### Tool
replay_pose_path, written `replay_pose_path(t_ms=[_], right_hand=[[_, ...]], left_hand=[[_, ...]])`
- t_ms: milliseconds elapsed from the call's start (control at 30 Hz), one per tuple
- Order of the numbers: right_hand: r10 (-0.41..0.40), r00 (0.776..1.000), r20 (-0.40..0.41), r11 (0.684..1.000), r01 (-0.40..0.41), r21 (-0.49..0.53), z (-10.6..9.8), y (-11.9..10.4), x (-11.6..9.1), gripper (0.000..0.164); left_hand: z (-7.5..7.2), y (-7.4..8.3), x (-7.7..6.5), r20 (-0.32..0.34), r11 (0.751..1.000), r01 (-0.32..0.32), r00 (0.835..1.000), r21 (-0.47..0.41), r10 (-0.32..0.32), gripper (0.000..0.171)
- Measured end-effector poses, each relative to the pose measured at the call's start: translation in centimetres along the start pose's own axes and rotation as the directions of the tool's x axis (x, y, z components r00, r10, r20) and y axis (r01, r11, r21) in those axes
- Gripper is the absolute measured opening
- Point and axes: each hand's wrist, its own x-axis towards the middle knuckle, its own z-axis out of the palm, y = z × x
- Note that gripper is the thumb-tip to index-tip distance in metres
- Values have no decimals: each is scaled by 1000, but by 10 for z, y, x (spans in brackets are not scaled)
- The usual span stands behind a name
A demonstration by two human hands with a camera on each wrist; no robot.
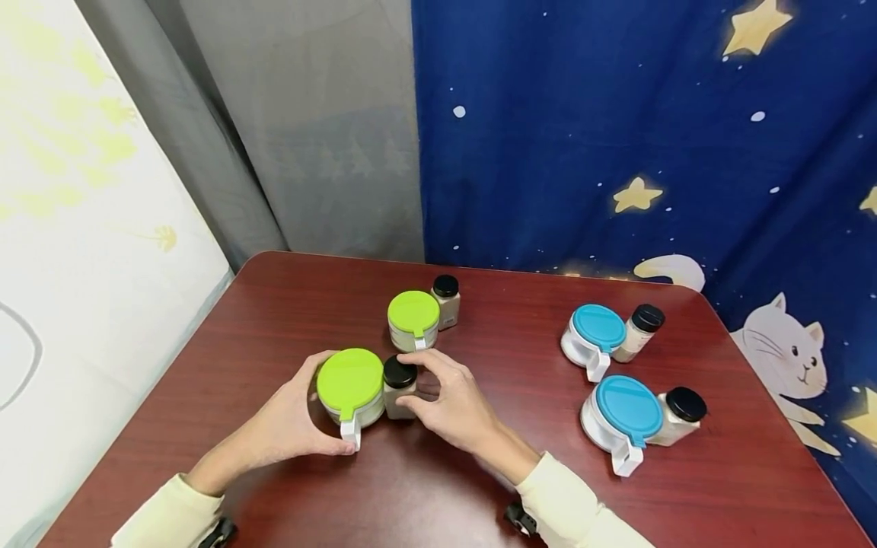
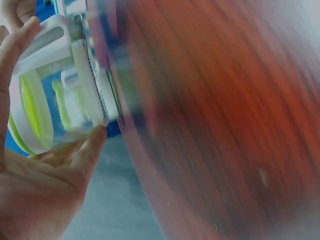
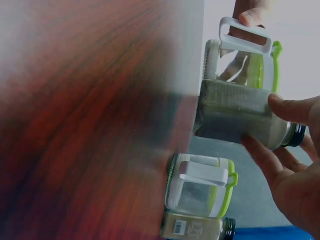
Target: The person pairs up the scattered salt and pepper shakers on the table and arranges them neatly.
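My left hand (image 1: 291,418) curves round a clear jar with a lime-green lid (image 1: 349,380). Its thumb touches the white handle (image 1: 351,432), while the other fingers lie along the jar's far left side. Pressed close to the jar's right side is a square spice bottle (image 1: 397,399) with a black cap and greyish contents. My right hand (image 1: 455,399) holds this bottle between thumb and fingers; the right wrist view shows the thumb and fingers on opposite sides of the bottle (image 3: 235,112). Whether the jar's base touches the table is hard to tell.
Just behind stand a smaller green-lidded jar (image 1: 414,313) and another black-capped bottle (image 1: 447,304). On the right are two blue-lidded jars, one farther back (image 1: 599,327) and one nearer (image 1: 629,411), each beside a black-capped bottle. A curtain (image 1: 548,152) hangs behind the reddish-brown table (image 1: 507,342).
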Motion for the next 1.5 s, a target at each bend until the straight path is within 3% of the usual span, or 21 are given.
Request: replay_pose_path(t_ms=[200, 533, 800, 933, 1300, 1500], right_hand=[[76, 997, -32, 997, -74, 36, -13, -1, -14, 53], [104, 990, -92, 988, -114, -104, -51, -1, -41, 58], [142, 978, -151, 980, -160, -115, -79, 4, -62, 59], [153, 969, -192, 973, -183, -144, -90, 8, -68, 58], [210, 933, -291, 919, -290, -267, -111, 22, -68, 60], [267, 912, -312, 916, -340, -212, -109, 42, -63, 56]], left_hand=[[17, 8, 9, -17, 1000, 0, 1000, 12, 0, 118], [62, 33, 32, -37, 999, -38, 999, -11, 37, 120], [95, 55, 48, -27, 999, 15, 1000, 46, -14, 124], [107, 61, 61, -15, 999, 11, 1000, 46, -10, 124], [138, 67, 107, -4, 996, 32, 999, -88, -33, 119], [152, 60, 123, -17, 990, 80, 996, -115, -83, 112]])
